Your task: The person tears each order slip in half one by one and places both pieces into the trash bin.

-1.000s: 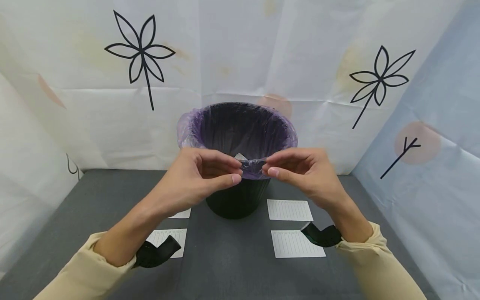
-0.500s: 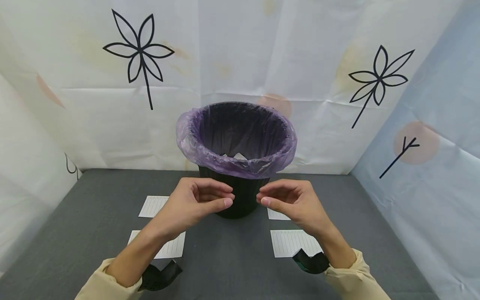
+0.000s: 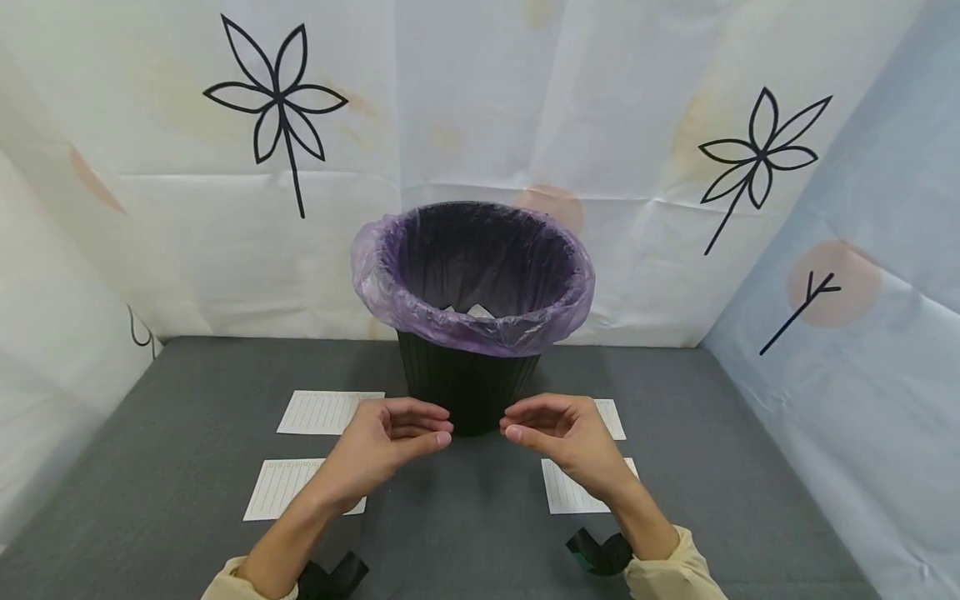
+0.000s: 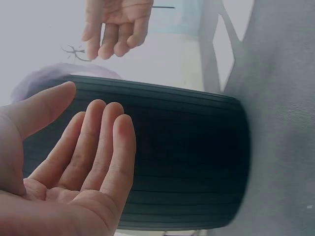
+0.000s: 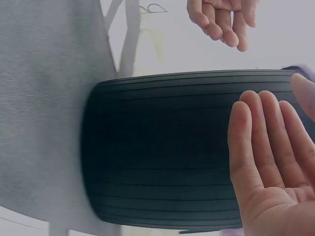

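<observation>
A black ribbed trash can (image 3: 467, 379) stands upright at the back of the grey table. A purple plastic trash bag (image 3: 472, 329) lines it and folds over the rim all round; some white pieces (image 3: 480, 311) lie inside. My left hand (image 3: 393, 442) hovers in front of the can's lower left, fingers loosely bent, thumb apart, nothing held. Mirroring it, my right hand (image 3: 566, 437) is in front of the lower right, also holding nothing. Both wrist views show bare palms, with the can's ribbed wall (image 4: 187, 152) behind the fingers and apart from them.
White lined cards lie on the table (image 3: 465, 533): two at left, such as the upper left card (image 3: 322, 412), and two at right, such as the lower right card (image 3: 570, 490), partly behind my right hand. A printed cloth (image 3: 480, 100) rises behind the can.
Both hands have left the front of the bag's rim and moved down and back toward me, drawing slightly closer in. The can and bag stay in place.
</observation>
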The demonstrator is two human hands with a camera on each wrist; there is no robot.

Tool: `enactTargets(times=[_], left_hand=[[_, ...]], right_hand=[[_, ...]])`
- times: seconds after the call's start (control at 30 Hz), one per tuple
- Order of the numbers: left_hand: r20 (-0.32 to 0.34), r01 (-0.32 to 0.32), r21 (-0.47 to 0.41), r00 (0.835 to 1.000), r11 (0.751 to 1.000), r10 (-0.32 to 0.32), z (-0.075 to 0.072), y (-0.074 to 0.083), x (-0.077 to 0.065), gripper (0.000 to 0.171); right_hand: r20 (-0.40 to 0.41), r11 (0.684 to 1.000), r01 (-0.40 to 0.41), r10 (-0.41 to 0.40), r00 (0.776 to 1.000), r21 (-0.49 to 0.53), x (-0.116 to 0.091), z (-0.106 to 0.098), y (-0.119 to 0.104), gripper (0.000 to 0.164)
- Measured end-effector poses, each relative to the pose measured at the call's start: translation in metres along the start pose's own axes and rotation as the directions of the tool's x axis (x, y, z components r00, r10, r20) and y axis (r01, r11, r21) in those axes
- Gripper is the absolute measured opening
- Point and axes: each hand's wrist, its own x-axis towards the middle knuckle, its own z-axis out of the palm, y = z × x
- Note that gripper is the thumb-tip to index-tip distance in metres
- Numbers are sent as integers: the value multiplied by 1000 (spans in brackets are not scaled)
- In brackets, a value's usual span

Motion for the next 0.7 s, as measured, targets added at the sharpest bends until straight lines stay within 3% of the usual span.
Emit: enactTargets(times=[0.3,0.7], left_hand=[[32,13,-23,999,1000,-13,1,-24,-6,31],[7,65,-47,998,997,-65,-1,-50,-8,37]], right_hand=[[-15,998,-57,56,998,-34,-4,3,24,24],[-29,993,-111,110,994,-34,-11,3,40,28]])
